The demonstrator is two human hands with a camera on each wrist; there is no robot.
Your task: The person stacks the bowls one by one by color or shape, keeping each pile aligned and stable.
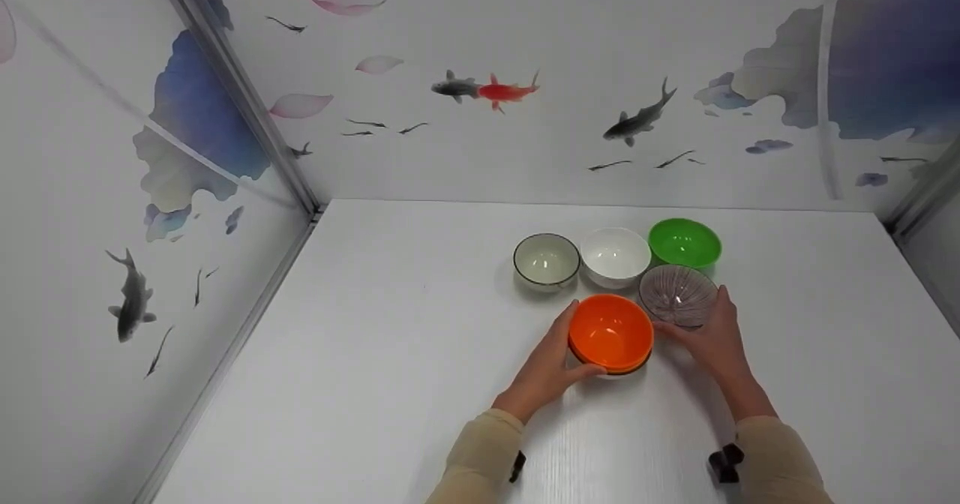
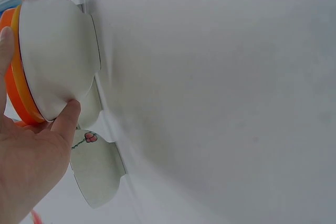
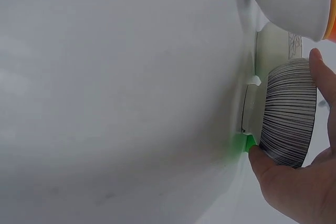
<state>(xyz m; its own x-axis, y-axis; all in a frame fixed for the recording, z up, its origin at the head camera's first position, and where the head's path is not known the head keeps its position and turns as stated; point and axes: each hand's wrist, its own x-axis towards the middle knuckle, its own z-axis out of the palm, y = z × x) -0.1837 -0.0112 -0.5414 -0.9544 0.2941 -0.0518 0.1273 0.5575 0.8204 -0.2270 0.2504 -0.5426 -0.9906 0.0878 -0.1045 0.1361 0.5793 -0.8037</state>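
My left hand grips the left side of a nested stack. An orange bowl sits on top, and the left wrist view shows a white bowl beneath it. The thumb lies at the orange rim while fingers press the white bowl's side. My right hand holds a dark-striped bowl by its right and near sides. In the right wrist view its lined outer wall shows between thumb and fingers. The orange stack and striped bowl are side by side, close together.
Behind the held bowls stand a grey-green bowl with a dark rim, a white bowl and a green bowl, close together on the white table. Patterned walls border the table at the back and left.
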